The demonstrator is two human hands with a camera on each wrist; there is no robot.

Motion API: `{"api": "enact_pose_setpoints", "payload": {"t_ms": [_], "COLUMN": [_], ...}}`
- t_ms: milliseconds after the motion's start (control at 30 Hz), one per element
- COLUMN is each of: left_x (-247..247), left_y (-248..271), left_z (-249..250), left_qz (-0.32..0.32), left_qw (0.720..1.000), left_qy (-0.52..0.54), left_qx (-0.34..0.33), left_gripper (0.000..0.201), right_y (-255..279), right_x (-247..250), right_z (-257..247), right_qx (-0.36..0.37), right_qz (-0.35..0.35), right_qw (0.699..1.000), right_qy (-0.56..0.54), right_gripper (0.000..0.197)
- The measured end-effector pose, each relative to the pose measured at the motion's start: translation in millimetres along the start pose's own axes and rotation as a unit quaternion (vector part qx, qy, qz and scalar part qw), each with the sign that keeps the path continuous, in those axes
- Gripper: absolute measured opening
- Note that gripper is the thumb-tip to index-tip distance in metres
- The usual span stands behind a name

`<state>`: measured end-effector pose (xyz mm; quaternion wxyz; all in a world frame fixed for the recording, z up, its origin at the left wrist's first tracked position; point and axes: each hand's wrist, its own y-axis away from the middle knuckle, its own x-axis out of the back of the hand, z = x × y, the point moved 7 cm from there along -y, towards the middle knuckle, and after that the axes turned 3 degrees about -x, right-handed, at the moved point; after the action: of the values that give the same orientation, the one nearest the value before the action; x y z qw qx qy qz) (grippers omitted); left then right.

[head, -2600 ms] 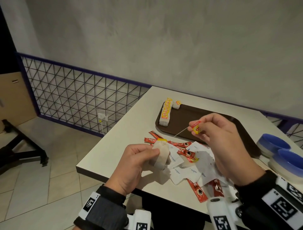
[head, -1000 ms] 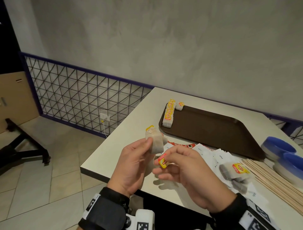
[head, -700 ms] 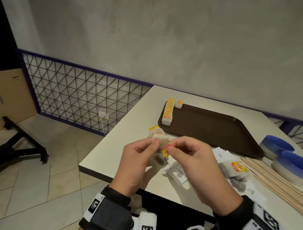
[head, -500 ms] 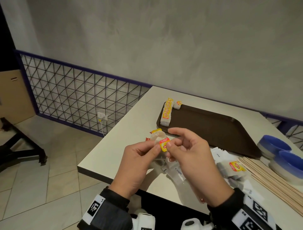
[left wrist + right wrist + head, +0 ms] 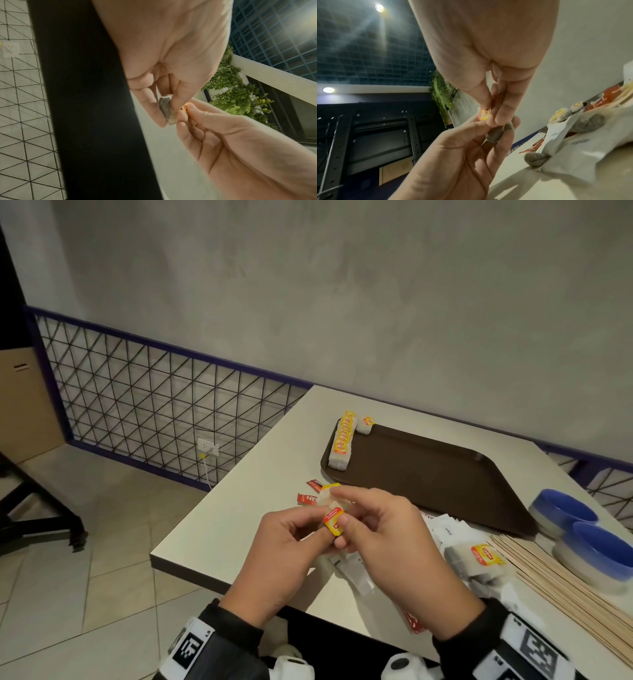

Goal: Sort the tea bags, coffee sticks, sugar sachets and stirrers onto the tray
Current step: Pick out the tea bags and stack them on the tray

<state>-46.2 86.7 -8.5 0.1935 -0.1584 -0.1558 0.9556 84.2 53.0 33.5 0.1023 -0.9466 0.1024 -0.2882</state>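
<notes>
My left hand (image 5: 320,525) pinches a grey tea bag (image 5: 167,109) between thumb and fingers, above the table's near-left corner. Against it my right hand (image 5: 342,508) pinches the bag's yellow-red tag (image 5: 334,520), also seen in the right wrist view as the tag (image 5: 483,115) over the tea bag (image 5: 496,132). Beyond the hands lies the brown tray (image 5: 445,484), with a row of tea bags (image 5: 342,443) along its left rim. Red coffee sticks (image 5: 308,499), white sugar sachets (image 5: 448,529), another tea bag (image 5: 479,556) and wooden stirrers (image 5: 565,580) lie on the table.
Two blue bowls (image 5: 582,529) stand at the right, past the stirrers. The table edge (image 5: 191,563) runs just left of my hands, with tiled floor and a wire fence (image 5: 154,412) beyond. A grey wall backs the table.
My right hand, which held the tag out on its string to the right, has brought it to the tea bag in my left hand. Both hands now meet.
</notes>
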Motion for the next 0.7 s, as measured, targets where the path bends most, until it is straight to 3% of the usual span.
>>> {"api": "enact_pose_setpoints", "payload": {"t_ms": [167, 300, 367, 500, 600, 700], "left_x": [3, 8, 12, 11, 6, 5], "left_y": [0, -2, -2, -4, -4, -3], "left_z": [-2, -5, -6, -9, -12, -10], "left_qz": [0.013, 0.028, 0.050, 0.069, 0.048, 0.033], "left_qw": [1.000, 0.996, 0.991, 0.985, 0.974, 0.973], "left_qy": [0.000, 0.077, 0.112, 0.145, 0.186, 0.189], "left_qx": [-0.008, 0.042, 0.055, 0.070, 0.116, 0.130], "left_gripper": [0.019, 0.035, 0.042, 0.035, 0.057, 0.063], "right_y": [4, 7, 10, 14, 13, 11], "right_x": [3, 13, 18, 26, 31, 26], "right_z": [-5, -10, -16, -33, -45, -48], "right_qx": [-0.002, 0.001, 0.008, 0.039, 0.060, 0.057], "right_qz": [-0.030, -0.061, -0.078, -0.110, -0.125, -0.158], "right_qw": [0.997, 0.992, 0.991, 0.989, 0.987, 0.984], "right_qy": [-0.068, -0.111, -0.109, -0.089, -0.082, -0.065], "right_gripper": [0.033, 0.021, 0.017, 0.016, 0.015, 0.011]}}
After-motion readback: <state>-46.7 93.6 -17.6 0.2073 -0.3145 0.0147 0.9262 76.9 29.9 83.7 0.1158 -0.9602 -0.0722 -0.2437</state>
